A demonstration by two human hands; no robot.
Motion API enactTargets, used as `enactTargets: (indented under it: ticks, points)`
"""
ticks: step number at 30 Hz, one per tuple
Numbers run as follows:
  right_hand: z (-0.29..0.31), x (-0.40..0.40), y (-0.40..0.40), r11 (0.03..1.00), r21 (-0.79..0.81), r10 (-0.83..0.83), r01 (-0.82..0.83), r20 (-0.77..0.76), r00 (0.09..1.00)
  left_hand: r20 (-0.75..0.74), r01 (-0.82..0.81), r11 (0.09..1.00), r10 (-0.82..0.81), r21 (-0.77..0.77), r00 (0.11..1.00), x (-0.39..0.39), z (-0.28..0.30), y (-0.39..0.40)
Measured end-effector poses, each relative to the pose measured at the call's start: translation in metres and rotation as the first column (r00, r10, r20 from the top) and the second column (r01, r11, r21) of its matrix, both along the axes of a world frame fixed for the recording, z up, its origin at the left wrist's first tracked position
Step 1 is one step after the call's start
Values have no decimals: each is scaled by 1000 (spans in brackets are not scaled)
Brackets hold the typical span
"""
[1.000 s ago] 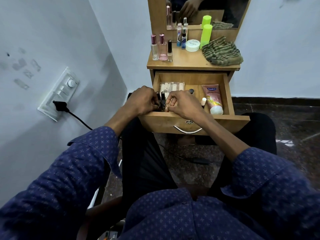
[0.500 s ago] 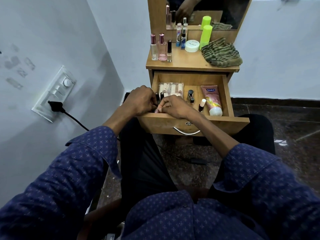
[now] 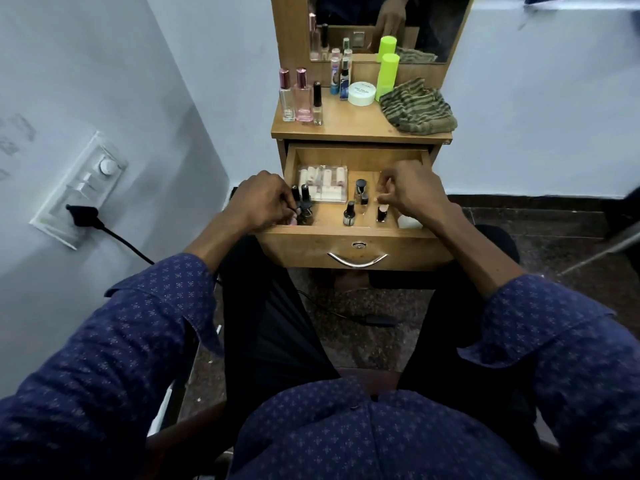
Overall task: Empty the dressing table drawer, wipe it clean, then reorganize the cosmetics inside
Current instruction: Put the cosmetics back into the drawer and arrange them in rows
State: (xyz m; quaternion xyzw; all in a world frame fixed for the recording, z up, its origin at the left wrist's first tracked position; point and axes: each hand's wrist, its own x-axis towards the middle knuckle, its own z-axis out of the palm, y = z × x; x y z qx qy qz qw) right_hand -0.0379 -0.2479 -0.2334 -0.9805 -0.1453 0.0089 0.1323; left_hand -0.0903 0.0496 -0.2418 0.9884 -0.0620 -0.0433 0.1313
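Your left hand [image 3: 260, 201] sits at the front left corner of the open drawer [image 3: 349, 242], its fingers curled around a cluster of dark nail polish bottles [image 3: 302, 204] that stand upright there. Your right hand [image 3: 408, 195] hovers over the right half of the drawer with its fingers bent; whether they pinch the small dark bottle with the pale cap [image 3: 382, 212] just below them cannot be told. Between the hands, a clear case of pale tubes [image 3: 323, 184] lies flat at the back left, with three more small bottles [image 3: 360, 199] upright near the middle. A white cap [image 3: 408, 222] shows beneath your right wrist. On the tabletop [image 3: 349, 128] stand perfume bottles [image 3: 299, 97], a white jar [image 3: 361, 93], a green can [image 3: 387, 76] and a striped cloth [image 3: 417, 107].
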Motion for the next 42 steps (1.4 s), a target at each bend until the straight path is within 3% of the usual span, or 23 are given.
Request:
enactTargets:
  ticks: [3,11,18,26,42]
  points:
    - [-7,1,-5,996,-91,14,-17,-35,999,-3,-2,1000,2,-11,1000,0,0,0]
    - [-13,-4,1,998,-60,30,-30,5,1000,-18,-32,999,32,-31,999,0,-1,1]
    - [2,-11,32,983,-11,181,-186,-170,969,-17,-40,997,39,-64,999,1,-2,2]
    - [-12,-25,95,965,60,260,-255,-83,962,-11,-36,996,35,-85,999,-2,-1,2]
    - [-39,-33,135,909,411,19,74,-218,976,18,19,998,-18,-59,1000,-6,1,2]
